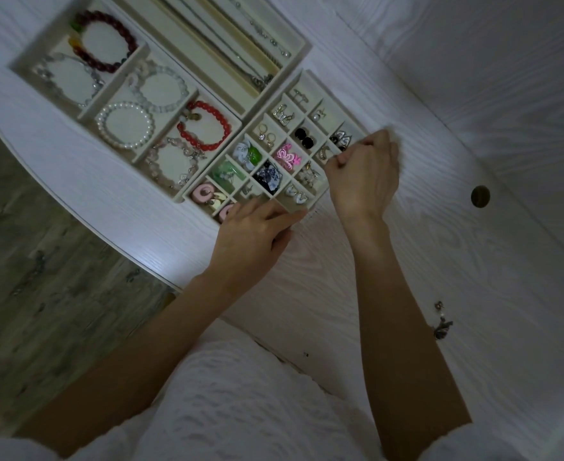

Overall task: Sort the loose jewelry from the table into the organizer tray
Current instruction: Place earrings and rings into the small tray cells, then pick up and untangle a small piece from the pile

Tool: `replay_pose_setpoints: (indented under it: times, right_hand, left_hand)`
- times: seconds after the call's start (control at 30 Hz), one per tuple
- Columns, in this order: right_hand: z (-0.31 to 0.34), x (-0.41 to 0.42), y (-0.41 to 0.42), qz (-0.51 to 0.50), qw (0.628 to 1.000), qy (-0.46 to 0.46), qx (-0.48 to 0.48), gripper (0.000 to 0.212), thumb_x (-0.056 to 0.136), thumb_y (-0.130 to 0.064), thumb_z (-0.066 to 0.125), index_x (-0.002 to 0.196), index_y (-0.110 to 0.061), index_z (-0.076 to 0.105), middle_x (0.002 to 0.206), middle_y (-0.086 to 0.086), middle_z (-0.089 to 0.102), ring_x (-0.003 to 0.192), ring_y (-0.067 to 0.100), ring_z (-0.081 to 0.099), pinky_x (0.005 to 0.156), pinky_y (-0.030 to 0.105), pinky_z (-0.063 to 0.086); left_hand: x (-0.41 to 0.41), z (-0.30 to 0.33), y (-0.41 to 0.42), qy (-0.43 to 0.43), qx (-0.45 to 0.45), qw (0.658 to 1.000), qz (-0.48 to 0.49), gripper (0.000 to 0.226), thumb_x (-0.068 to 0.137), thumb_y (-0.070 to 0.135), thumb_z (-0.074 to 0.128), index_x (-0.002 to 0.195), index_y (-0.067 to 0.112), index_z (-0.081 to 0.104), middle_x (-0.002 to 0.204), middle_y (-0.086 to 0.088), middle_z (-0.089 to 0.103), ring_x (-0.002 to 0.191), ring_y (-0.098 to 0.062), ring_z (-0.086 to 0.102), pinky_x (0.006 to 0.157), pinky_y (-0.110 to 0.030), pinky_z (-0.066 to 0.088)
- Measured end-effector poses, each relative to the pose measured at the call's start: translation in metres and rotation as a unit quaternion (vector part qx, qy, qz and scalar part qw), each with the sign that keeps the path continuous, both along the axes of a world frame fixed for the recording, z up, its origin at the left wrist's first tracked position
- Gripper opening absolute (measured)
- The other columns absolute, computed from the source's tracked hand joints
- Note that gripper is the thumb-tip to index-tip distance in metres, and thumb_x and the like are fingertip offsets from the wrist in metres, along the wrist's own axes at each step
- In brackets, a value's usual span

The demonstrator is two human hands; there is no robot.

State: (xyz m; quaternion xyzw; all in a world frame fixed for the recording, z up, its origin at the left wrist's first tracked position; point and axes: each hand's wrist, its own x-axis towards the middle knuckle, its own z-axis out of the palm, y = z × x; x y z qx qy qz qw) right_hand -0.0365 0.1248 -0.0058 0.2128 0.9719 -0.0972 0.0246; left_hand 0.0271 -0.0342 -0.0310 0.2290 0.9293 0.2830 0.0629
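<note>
A cream organizer tray (311,78) with many small compartments lies on the white table, most of them holding earrings. My left hand (254,234) rests with straight fingers on the tray's near corner. My right hand (363,173) hovers over the tray's right edge with fingers curled and pinched together near a compartment; whether it holds anything is too small to tell. A few loose earrings (442,319) lie on the table to the right of my right forearm.
Bracelet trays (187,138) with red, pearl and dark bead bracelets sit to the left. A necklace tray (302,44) lies at the top. A round hole (480,195) marks the table at right. The table's curved edge runs along the left above a grey floor.
</note>
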Motion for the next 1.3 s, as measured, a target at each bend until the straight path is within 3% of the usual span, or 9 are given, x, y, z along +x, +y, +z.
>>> replay_pose_setpoints:
  times: [0.57, 0.67, 0.87, 0.97, 1.03, 1.17, 1.3]
  right_hand:
    - [0.006, 0.004, 0.003, 0.007, 0.999, 0.018, -0.031, 0.018, 0.089, -0.024, 0.061, 0.095, -0.012, 0.072, 0.112, 0.005, 0.055, 0.105, 0.019, 0.048, 0.09, 0.025, 0.038]
    - [0.018, 0.011, 0.005, 0.023, 0.998, 0.027, -0.052, 0.018, 0.091, -0.022, 0.059, 0.099, -0.011, 0.071, 0.115, 0.005, 0.052, 0.105, 0.016, 0.049, 0.078, 0.018, 0.036]
    - [0.031, 0.078, 0.038, 0.038, 0.991, 0.09, -0.091, 0.019, 0.091, -0.016, 0.057, 0.106, -0.011, 0.067, 0.106, 0.009, 0.056, 0.093, 0.019, 0.054, 0.077, 0.021, 0.037]
    - [0.027, 0.137, 0.064, 0.023, 0.992, 0.085, -0.09, 0.022, 0.091, -0.011, 0.058, 0.112, -0.009, 0.063, 0.105, 0.009, 0.061, 0.094, 0.021, 0.055, 0.079, 0.016, 0.031]
    - [0.023, 0.179, 0.077, -0.01, 0.996, 0.054, -0.069, 0.024, 0.09, -0.011, 0.059, 0.114, -0.01, 0.062, 0.107, 0.009, 0.063, 0.099, 0.024, 0.053, 0.079, 0.015, 0.029]
    - [0.014, 0.246, 0.092, -0.132, 0.99, -0.005, -0.048, 0.036, 0.088, -0.016, 0.061, 0.123, -0.011, 0.057, 0.117, 0.017, 0.053, 0.103, 0.033, 0.048, 0.078, 0.03, 0.036]
    - [0.004, 0.272, 0.083, -0.272, 0.942, -0.032, -0.194, 0.057, 0.085, -0.026, 0.067, 0.134, -0.014, 0.041, 0.125, 0.014, 0.039, 0.094, 0.024, 0.051, 0.077, 0.028, 0.036]
  left_hand:
    - [0.001, 0.0, -0.001, 0.009, 0.002, 1.0, -0.001, 0.036, 0.084, 0.023, 0.049, 0.114, 0.02, 0.069, 0.092, 0.001, 0.067, 0.083, -0.022, 0.059, 0.071, -0.027, 0.033]
    - [0.002, -0.002, -0.001, 0.015, 0.004, 1.0, 0.007, 0.033, 0.084, 0.02, 0.055, 0.114, 0.02, 0.069, 0.09, 0.001, 0.066, 0.082, -0.022, 0.058, 0.073, -0.025, 0.029]
    - [0.002, -0.008, -0.002, 0.019, 0.016, 1.0, 0.006, 0.032, 0.086, 0.024, 0.052, 0.112, 0.021, 0.07, 0.087, 0.0, 0.066, 0.08, -0.023, 0.059, 0.072, -0.027, 0.032]
    - [0.005, -0.01, -0.001, 0.044, 0.007, 0.999, 0.004, 0.03, 0.086, 0.022, 0.054, 0.113, 0.02, 0.069, 0.085, -0.003, 0.064, 0.077, -0.026, 0.058, 0.07, -0.029, 0.03]
    - [0.007, -0.008, 0.0, 0.065, -0.003, 0.998, -0.001, 0.03, 0.085, 0.02, 0.056, 0.113, 0.019, 0.069, 0.083, -0.005, 0.062, 0.074, -0.027, 0.057, 0.069, -0.03, 0.029]
    - [0.007, -0.004, 0.001, 0.08, -0.032, 0.996, -0.011, 0.029, 0.085, 0.014, 0.058, 0.112, 0.016, 0.069, 0.081, -0.009, 0.06, 0.073, -0.03, 0.056, 0.066, -0.032, 0.029]
    - [0.008, -0.004, 0.002, 0.082, -0.053, 0.995, -0.016, 0.031, 0.086, 0.015, 0.053, 0.114, 0.015, 0.068, 0.083, -0.011, 0.061, 0.076, -0.032, 0.057, 0.068, -0.037, 0.037]
